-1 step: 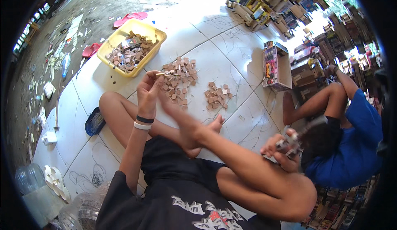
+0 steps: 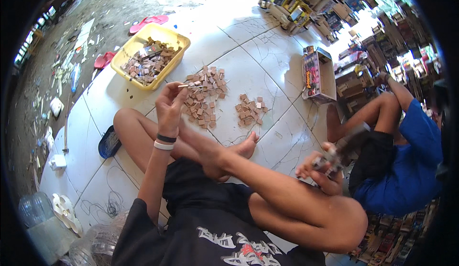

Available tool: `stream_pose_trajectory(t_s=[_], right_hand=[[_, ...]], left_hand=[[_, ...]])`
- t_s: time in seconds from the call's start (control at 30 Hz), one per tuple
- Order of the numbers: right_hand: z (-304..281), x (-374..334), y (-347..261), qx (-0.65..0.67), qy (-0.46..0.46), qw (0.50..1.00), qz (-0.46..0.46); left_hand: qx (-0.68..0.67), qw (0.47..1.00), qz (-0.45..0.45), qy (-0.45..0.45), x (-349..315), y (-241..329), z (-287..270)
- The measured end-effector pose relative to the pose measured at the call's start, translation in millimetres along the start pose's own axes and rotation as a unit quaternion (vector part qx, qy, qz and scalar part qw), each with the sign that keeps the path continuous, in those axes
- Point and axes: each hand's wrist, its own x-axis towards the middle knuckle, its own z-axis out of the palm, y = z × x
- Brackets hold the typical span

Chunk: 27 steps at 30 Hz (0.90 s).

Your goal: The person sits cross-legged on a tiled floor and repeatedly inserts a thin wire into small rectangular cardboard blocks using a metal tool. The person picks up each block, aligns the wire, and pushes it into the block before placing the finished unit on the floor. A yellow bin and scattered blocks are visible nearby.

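My left hand (image 2: 169,110), with a black and a white band at its wrist, is raised beside the larger pile of small brown square pieces (image 2: 205,98). Its thumb and fingertips pinch a small pale piece (image 2: 182,85), with what looks like a thin stick at its side. Over my bent right knee, my right hand (image 2: 330,177) is closed round a grey metal tool (image 2: 325,161) with a dark, long end. Blur hides the tool's exact kind. A smaller pile of brown squares (image 2: 251,110) lies on the tiles past my foot.
A yellow tub (image 2: 181,50) holds many more pieces. An open printed box (image 2: 310,82) stands at the right, near a person in a blue shirt (image 2: 411,180). Stacked toy-like trucks (image 2: 287,12) fill the far right. Tangled wire (image 2: 112,201) and clear plastic bottles (image 2: 36,208) lie at the left.
My right hand and the tool have shifted slightly left. My right lower leg and foot have moved a little. My left hand keeps its pinch in nearly the same place.
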Motion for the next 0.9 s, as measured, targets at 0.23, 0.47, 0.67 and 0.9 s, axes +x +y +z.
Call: stream_pose_trajectory(t_s=[0.23, 0.47, 0.67, 0.9], right_hand=[[13.6, 62.1, -0.6, 0.141, -0.098, 0.985, 0.026], [12.0, 79.9, 2.5, 0.110, -0.177, 0.977, 0.049], [17.1, 93.1, 15.3, 0.138, -0.184, 0.973, 0.033], [29.9, 143.5, 38.9, 0.056, -0.005, 0.992, 0.113]], left_hand=[[0.146, 0.967, -0.139, -0.159, 5.5, -10.4, -59.0], [-0.004, 0.847, -0.391, -0.359, -51.4, -3.7, -72.7], [-0.045, 0.870, -0.423, -0.250, -63.4, 8.9, -87.5], [0.091, 0.936, -0.259, -0.221, -53.2, -10.6, -85.4]])
